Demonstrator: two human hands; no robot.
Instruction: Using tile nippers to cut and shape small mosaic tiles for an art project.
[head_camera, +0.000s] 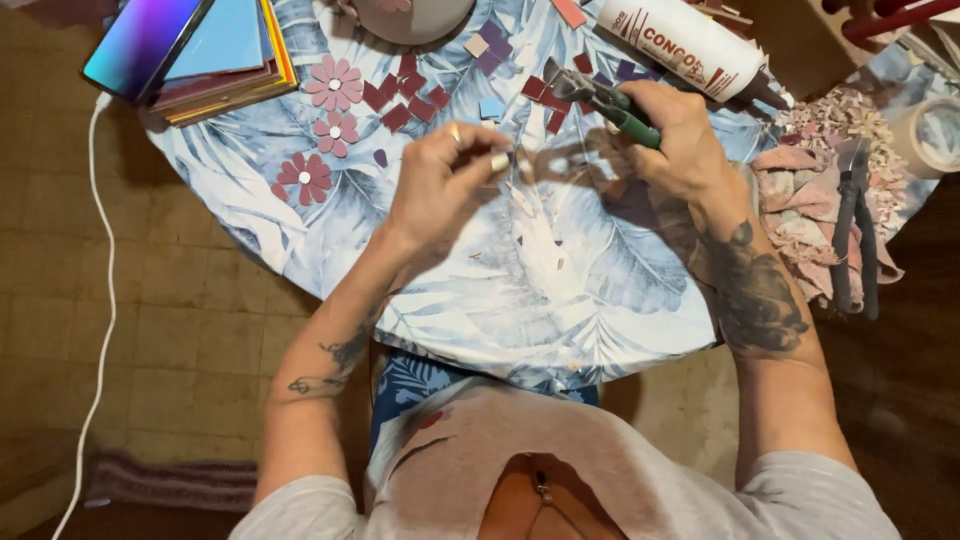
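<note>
My left hand (440, 180) pinches a small pale tile piece (500, 160) between thumb and fingers above the round table (560, 300). My right hand (675, 135) grips green-handled nippers (610, 105), whose jaws point left toward the piece. Both hands hover over the blue leaf-print tablecloth, close together near the table's middle.
Dark red and purple tile pieces (405, 95) and three tile flowers (335, 82) lie at the back left. A phone (145, 40) rests on stacked coloured sheets. A white glue bottle (690, 45) lies at the back. Right: crumpled rag (800, 200), black pliers (850, 230), tape roll (935, 135).
</note>
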